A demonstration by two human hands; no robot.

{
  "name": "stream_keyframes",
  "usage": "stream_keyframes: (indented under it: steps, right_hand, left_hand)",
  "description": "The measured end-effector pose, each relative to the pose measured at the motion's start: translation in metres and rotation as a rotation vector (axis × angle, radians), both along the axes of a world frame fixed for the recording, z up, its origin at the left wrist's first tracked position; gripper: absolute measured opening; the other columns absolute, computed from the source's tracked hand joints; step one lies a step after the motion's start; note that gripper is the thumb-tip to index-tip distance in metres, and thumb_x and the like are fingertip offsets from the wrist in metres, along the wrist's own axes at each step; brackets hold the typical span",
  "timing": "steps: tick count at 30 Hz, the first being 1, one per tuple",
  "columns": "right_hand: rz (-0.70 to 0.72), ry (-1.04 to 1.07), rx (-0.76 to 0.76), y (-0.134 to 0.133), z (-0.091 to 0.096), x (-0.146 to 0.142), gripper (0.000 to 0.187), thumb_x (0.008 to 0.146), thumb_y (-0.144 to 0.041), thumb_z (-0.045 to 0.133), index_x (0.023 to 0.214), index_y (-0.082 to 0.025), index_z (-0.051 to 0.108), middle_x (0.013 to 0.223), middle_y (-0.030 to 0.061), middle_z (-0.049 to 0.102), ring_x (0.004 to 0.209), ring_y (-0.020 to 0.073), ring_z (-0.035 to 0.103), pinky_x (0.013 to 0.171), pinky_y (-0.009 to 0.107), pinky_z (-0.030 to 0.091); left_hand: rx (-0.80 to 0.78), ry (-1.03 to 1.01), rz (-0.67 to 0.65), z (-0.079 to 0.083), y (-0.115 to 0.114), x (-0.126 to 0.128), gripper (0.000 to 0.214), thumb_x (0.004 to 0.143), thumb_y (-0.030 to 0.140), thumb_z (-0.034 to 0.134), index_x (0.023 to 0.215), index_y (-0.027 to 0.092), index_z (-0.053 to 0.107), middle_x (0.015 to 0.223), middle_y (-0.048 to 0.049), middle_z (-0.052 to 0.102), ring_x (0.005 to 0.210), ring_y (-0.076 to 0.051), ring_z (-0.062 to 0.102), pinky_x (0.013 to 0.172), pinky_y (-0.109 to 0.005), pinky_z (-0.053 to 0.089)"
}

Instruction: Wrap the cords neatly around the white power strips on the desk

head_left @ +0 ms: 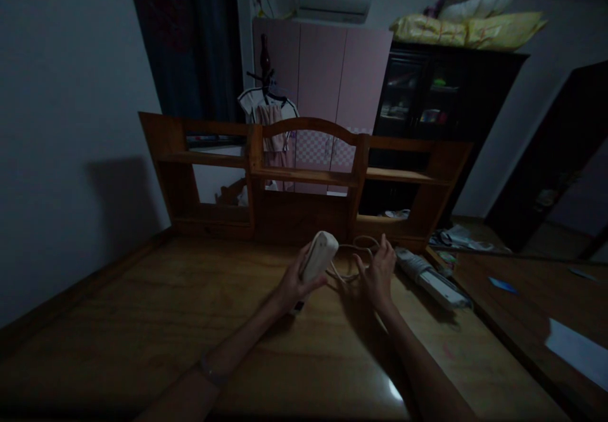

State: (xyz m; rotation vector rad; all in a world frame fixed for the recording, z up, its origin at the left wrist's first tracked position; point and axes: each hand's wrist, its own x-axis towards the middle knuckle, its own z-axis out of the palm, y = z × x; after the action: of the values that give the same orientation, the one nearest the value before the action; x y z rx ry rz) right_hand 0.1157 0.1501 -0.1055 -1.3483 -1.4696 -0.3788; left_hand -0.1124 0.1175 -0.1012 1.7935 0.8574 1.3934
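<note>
My left hand [295,281] is wrapped round a white power strip [319,255], holding it tilted up above the wooden desk [156,308]. Its pale cord [354,258] runs in loops to the right, where my right hand [380,273] grips it with curled fingers. Both hands are near the back of the desk, just in front of the wooden shelf unit [304,178].
A second white power strip [430,277] lies on the desk to the right of my right hand. A dark side table [522,308] with papers stands at the right. Behind are a pink wardrobe [327,73], a black cabinet [437,99] and a clothes stand [266,102].
</note>
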Motion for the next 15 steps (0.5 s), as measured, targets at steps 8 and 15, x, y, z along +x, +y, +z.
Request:
stream_keyframes:
  steps: [8,15]
  right_hand:
    - [0.461,-0.025,-0.007,-0.022,0.021,-0.024,0.058,0.087,-0.023,0.048,0.142,-0.022,0.029,0.144,0.0099,0.030,0.131,0.0246,0.030,0.107,0.045,0.028]
    - [0.891,0.153,-0.198,-0.017,0.005,-0.032,0.065,0.076,-0.025,0.056,0.137,-0.022,0.035,0.136,0.0094,0.043,0.119,0.0251,0.045,0.099,0.038,0.039]
  left_hand:
    - [0.561,0.727,0.315,0.001,0.001,-0.014,0.071,0.079,0.052,0.057,0.141,0.036,0.028,0.112,-0.0074,0.051,0.095,-0.023,0.055,0.080,-0.036,0.047]
    - [0.723,0.857,0.258,0.001,0.000,-0.014,0.071,0.079,0.053,0.057,0.142,0.037,0.028,0.115,-0.0096,0.049,0.100,-0.025,0.054,0.084,-0.039,0.046]
